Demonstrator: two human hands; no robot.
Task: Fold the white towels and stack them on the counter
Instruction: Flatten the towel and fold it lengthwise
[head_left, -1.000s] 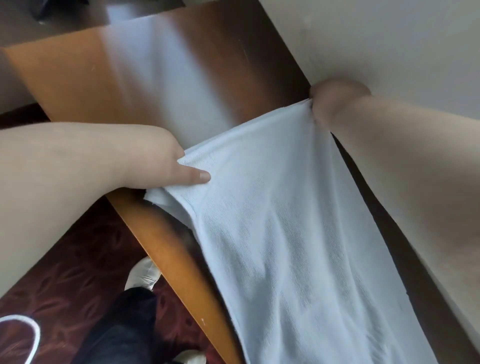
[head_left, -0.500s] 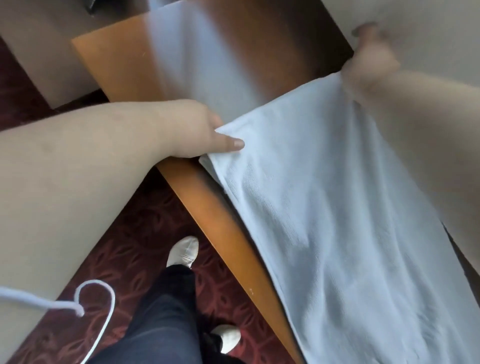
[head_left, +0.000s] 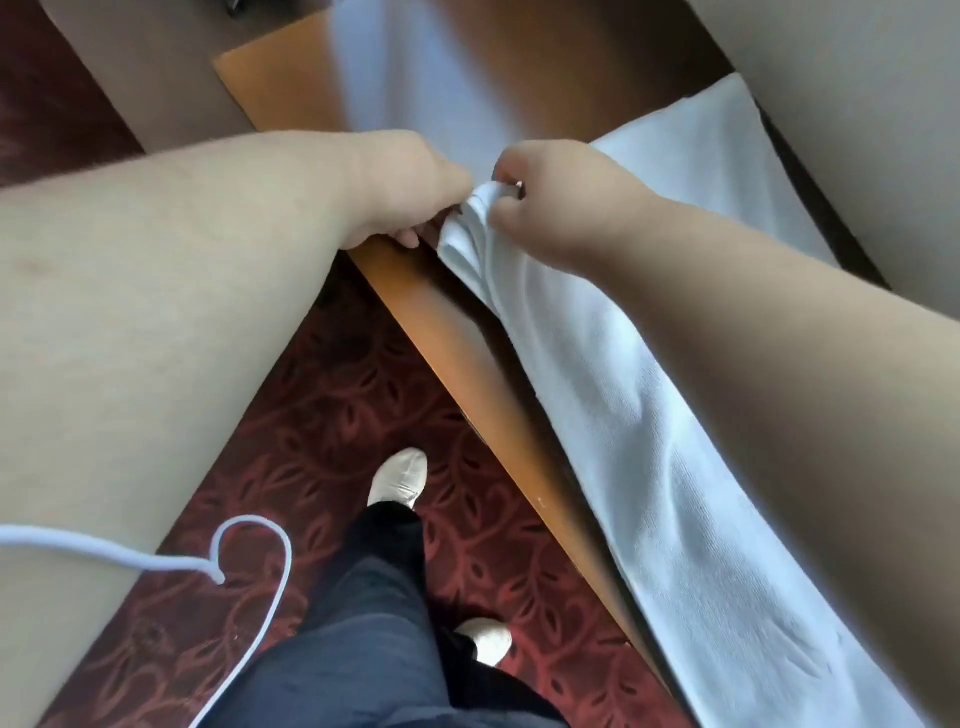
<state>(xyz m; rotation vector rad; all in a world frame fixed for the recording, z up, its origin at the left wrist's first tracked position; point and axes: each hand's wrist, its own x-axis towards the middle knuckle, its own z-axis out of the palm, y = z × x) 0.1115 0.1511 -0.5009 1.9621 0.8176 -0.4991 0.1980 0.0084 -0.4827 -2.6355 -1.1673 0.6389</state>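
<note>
We had the towel (head_left: 670, 436) lying long on the counter (head_left: 431, 332), running from about 5 o'clock up to 1 o'clock, its near edge just inside the wooden lip. Our left hand (head_left: 410, 187) and right hand (head_left: 550, 208) met at the towel's 12 o'clock end, both with fingers curled and pinching bunched corners of cloth, the two hands almost touching. The cloth looked soft and limp, light enough to lift by two corners, yet we judged it would sag and slide off the polished wood if let go unevenly. Corners and hems seemed the best places to hold, since the middle would only crumple. Past the right hand, more white cloth lay flat toward 1 o'clock. Below, at 6 o'clock, were our shoes (head_left: 400, 475) on red carpet (head_left: 337, 426), and a white cord (head_left: 249, 545) at 8 o'clock
</note>
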